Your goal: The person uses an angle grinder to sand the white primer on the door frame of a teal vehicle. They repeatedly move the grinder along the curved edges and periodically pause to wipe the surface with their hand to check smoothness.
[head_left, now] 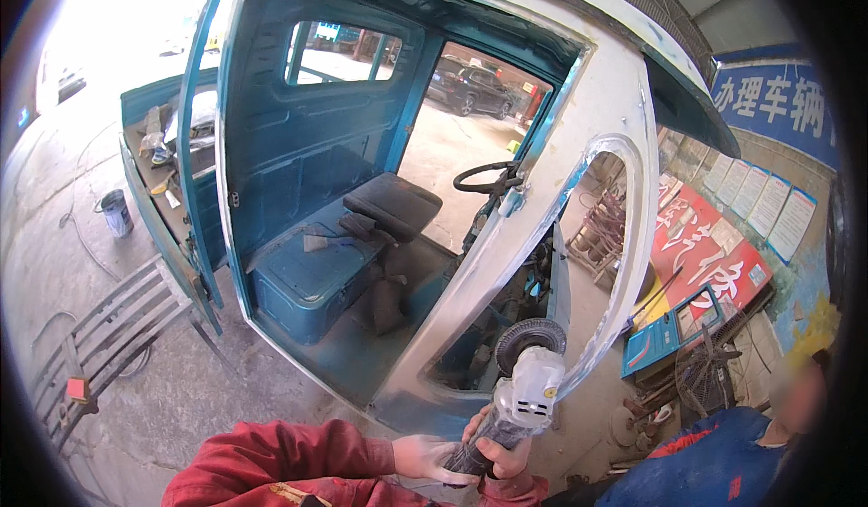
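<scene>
- The grinder [524, 403] is held in the air at the lower middle of the view, in front of the cab, with its disc [517, 344] uppermost and its body [477, 448] slanting down to the left.
- The body is clasped by the right grip [500, 455], just below the pale head [533, 388]; the rear end is grasped by the left grip [423, 458].
- The tool is judged to be stiff, fairly heavy and weighted toward the head, so a two-handed hold is called for; if the disc is spun, a twist or kick should be expected.
- Hold is best taken on the narrow dark body, clear of the disc; dust could make it slippery.
- The disc is seen against the lower window frame [592, 349] of the cab [411, 367]; whether they touch cannot be told.
- Inside the cab, a steering wheel [484, 178], a dark seat [394, 205] and a blue box [312, 294] are seen.
- To the right, a co-worker in a blue jacket [696, 462] is placed near a fan [705, 376] and a red board [710, 245].
- To the left, a slatted rack [113, 319] and a bucket [117, 215] are stood on the floor [221, 385].
</scene>
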Demonstrator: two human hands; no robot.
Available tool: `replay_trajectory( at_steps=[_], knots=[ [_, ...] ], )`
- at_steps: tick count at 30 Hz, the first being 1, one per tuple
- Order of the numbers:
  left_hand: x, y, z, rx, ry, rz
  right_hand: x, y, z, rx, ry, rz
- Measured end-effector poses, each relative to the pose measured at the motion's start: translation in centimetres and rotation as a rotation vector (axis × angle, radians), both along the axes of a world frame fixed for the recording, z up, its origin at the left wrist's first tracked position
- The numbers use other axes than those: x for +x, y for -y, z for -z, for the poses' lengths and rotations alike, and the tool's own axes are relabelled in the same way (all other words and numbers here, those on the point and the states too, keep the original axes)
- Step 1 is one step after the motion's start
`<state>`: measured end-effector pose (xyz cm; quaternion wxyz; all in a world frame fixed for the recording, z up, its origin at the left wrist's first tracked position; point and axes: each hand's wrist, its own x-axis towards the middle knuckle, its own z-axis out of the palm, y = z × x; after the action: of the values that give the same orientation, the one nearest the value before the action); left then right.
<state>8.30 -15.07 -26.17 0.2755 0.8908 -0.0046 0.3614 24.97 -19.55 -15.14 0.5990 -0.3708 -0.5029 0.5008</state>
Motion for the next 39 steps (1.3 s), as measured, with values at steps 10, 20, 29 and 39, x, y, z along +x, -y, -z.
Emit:
replay_trajectory(
  at_steps=[10,20,29,39],
  knots=[
    [-0.2,0.3,0.1,-0.124,-0.082,0.028,-0.3,-0.5,-1.1,-0.010,0.007,-0.059],
    [1.7,-2.6,-1.2,0.129,0.371,-0.086,-1.3,-2.8,-4.7,0.120,0.215,0.133],
    [4.9,-6.1,-11.6,-0.824,0.503,0.241,-2.2,-5.7,-10.4,0.225,0.280,0.259],
    [7.8,-9.5,-14.9,-0.817,0.610,0.323,-1.5,-8.5,-14.9,0.263,0.419,0.265]
  ],
)
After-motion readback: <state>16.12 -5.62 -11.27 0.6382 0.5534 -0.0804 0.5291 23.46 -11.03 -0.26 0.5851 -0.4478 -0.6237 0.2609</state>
